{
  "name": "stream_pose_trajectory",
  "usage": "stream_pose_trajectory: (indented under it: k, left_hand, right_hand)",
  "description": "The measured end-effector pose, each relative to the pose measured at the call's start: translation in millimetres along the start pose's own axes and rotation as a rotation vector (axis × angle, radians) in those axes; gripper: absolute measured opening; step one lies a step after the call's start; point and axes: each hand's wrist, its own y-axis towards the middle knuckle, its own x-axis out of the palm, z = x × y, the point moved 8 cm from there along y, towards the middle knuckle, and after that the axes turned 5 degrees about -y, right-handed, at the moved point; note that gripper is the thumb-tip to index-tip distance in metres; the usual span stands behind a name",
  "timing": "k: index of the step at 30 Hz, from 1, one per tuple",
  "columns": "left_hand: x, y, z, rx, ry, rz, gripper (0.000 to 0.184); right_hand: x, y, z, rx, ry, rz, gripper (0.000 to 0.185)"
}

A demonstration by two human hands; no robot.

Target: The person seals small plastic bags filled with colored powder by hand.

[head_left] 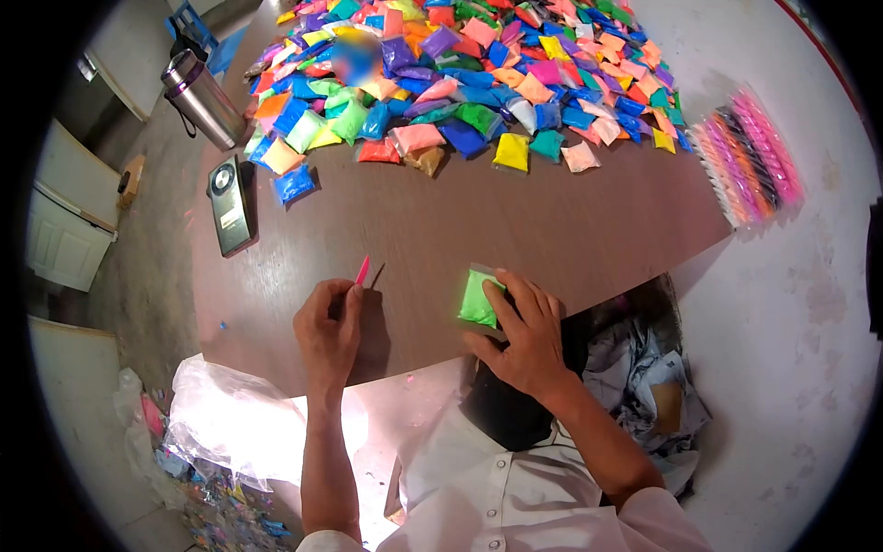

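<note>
Over the table [368, 221], near its front edge, my left hand [328, 322] is closed around a slim pink plastic stick [363, 270]. Its pointed tip sticks up past my thumb and casts a shadow on the wood. To the right, my right hand [524, 336] bends its fingers over the right edge of a small clear packet of bright green clay-like material [477, 299], with the thumb near its lower edge. Part of the packet is hidden under the fingers. Beyond both hands, a large heap of similar packets [460, 92] in many colours covers the far part of the table.
A steel flask [204, 101] and a dark handheld device with a round dial [232, 207] stand at the left edge. Bagged bundles of coloured sticks [747, 161] lie at the right edge. A plastic bag [230, 414] and crumpled paper [644, 386] are below the table.
</note>
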Motion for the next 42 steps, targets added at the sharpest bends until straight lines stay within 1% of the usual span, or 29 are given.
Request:
stream_pose_trajectory:
  k: [1,3,7,9,10,12,16,18,19,21,23,25,29,31,34,35,37,42]
  left_hand:
    - [0,0,-1,-0.011,0.002,-0.001,0.015]
    - [-1,1,-1,-0.021,0.012,0.004,0.015]
    - [-4,1,-1,-0.051,-0.011,0.025,0.015]
    - [-7,5,2,-0.045,0.012,0.031,0.014]
    - [-8,7,5,-0.058,0.001,0.043,0.014]
    - [-12,14,-1,-0.106,-0.039,0.081,0.014]
    - [-33,22,-4,-0.100,0.015,0.163,0.014]
    - [-42,16,-11,-0.182,0.046,0.185,0.014]
    - [-45,14,-10,-0.178,0.048,0.197,0.014]
    - [-44,9,-13,-0.241,0.038,0.194,0.015]
    - [-44,8,-16,-0.256,-0.012,0.210,0.016]
    - [-43,12,-17,-0.192,-0.066,0.250,0.016]
    - [-44,12,-29,-0.199,-0.105,0.261,0.015]
    - [-42,11,-35,-0.254,-0.149,0.250,0.015]
    - [-44,11,-39,-0.244,-0.155,0.271,0.015]
    - [-46,12,-37,-0.244,-0.160,0.275,0.015]
    - [-46,11,-36,-0.351,-0.124,0.245,0.018]
    - [-47,12,-40,-0.389,-0.124,0.243,0.017]
  right_hand:
    - [0,-3,0,-0.002,0.001,-0.001,0.072]
    - [-2,-6,-1,-0.018,0.015,0.049,0.061]
    - [1,4,-6,-0.068,0.012,0.060,0.054]
    - [6,17,-17,-0.106,-0.017,0.020,0.050]
    - [7,25,-22,-0.119,-0.004,0.034,0.050]
    - [18,43,-38,-0.179,0.048,-0.035,0.044]
    - [36,83,-68,-0.285,0.086,0.020,0.042]
    - [48,99,-78,-0.306,0.127,0.026,0.042]
    - [53,105,-81,-0.316,0.131,0.032,0.042]
    - [69,114,-86,-0.316,0.165,-0.046,0.046]
    - [75,116,-88,-0.316,0.165,-0.051,0.046]
    - [76,117,-88,-0.323,0.156,-0.056,0.047]
    - [67,119,-90,-0.318,0.160,-0.032,0.048]
    - [63,123,-91,-0.330,0.139,-0.012,0.047]
    - [62,130,-93,-0.315,0.163,-0.016,0.047]
    - [60,135,-93,-0.312,0.167,-0.010,0.045]
    - [60,149,-88,-0.317,0.165,-0.005,0.043]
    - [68,230,-67,-0.360,0.027,0.089,0.032]
